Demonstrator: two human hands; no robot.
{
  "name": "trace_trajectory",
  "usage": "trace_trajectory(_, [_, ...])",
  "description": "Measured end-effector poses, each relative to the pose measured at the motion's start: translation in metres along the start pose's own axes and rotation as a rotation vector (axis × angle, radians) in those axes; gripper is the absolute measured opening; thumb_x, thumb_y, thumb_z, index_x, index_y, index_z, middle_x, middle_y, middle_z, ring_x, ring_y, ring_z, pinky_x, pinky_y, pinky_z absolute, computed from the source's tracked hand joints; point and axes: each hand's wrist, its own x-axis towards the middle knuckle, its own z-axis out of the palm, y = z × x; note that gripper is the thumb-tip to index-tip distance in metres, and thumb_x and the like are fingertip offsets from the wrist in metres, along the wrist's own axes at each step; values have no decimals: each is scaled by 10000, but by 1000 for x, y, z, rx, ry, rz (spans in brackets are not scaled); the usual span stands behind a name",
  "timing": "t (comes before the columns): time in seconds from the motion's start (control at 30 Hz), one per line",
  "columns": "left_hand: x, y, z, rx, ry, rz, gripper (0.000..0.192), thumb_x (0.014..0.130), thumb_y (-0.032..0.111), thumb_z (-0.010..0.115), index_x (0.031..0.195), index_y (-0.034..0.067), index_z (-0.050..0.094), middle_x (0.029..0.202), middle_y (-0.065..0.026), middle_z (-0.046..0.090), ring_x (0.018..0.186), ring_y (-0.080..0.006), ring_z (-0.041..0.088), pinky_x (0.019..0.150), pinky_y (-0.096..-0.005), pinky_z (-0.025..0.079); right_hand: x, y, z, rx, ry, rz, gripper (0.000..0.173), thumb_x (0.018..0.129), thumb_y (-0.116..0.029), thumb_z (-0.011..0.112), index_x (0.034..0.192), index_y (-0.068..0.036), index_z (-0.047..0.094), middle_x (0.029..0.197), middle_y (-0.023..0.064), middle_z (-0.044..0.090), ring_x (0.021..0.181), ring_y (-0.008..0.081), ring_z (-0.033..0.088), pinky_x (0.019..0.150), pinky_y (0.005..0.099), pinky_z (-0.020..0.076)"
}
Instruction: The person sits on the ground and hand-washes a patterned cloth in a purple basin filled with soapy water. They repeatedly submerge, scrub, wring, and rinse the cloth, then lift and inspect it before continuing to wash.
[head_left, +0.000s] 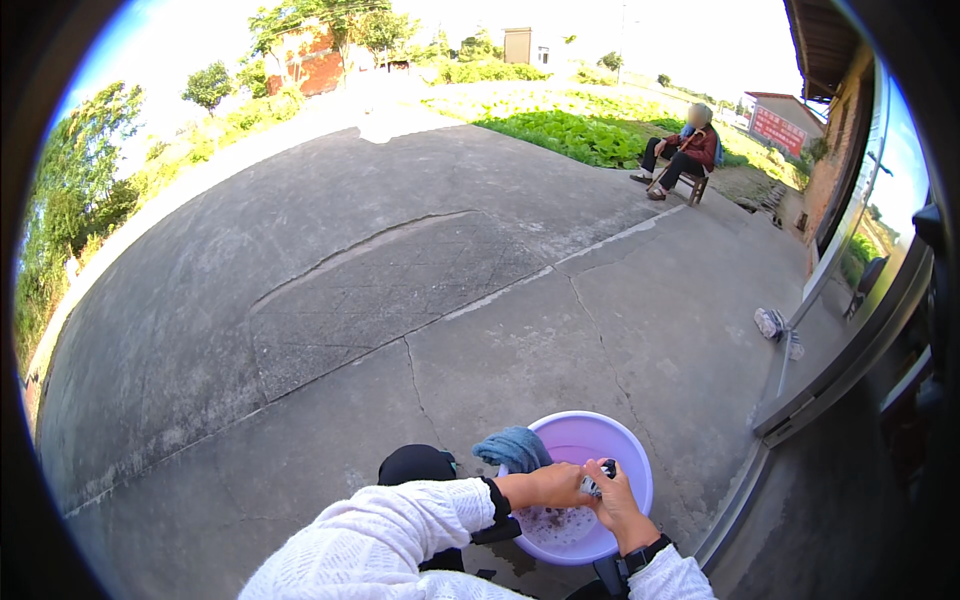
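Note:
A small black-and-white object is held in both hands above a light purple plastic basin. My left hand grips it from the left side. On its right, my right hand closes around it with the thumb near the black end. Fingers cover much of the object, so its exact kind cannot be told. Foamy water with dark patches lies in the basin below. A bunched blue-grey towel hangs over the basin's left rim.
Cracked concrete surrounds the basin. A glass door with a metal frame stands at right, with a striped cloth bundle by it. Farther off, a person sits on a wooden chair beside leafy crops.

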Motion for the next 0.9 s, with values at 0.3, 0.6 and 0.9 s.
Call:
trace_trajectory(0.3, [15, -11, -6, -1086, -75, -219, 426, 854, 365, 613, 1151, 61, 577, 969, -87, 650, 866, -202, 606, 692, -300, 471, 5, -12, 3, -473, 288, -745, 146, 868, -141, 649, 972, -74, 573, 856, 4, 581, 744, 100, 550, 674, 248, 452])
trace_trajectory(0.6, [37, 0, 5, -1989, 246, -334, 243, 869, 337, 638, 929, 109, 581, 840, -26, 614, 784, -162, 580, 752, -332, 490, -7, -20, 36, -723, 285, -1171, 83, 879, -94, 612, 933, -39, 581, 944, 83, 581, 888, 216, 569, 803, 330, 458])
trace_trajectory(0.9, [35, 42, 5, -1057, 634, 86, 116, 831, 9, 599, 930, 33, 544, 948, -85, 641, 879, -155, 617, 800, -286, 492, 16, -19, 17, 406, 233, -226, 508, 908, -578, 441, 901, -81, 545, 845, 56, 576, 767, 183, 583, 685, 332, 482])
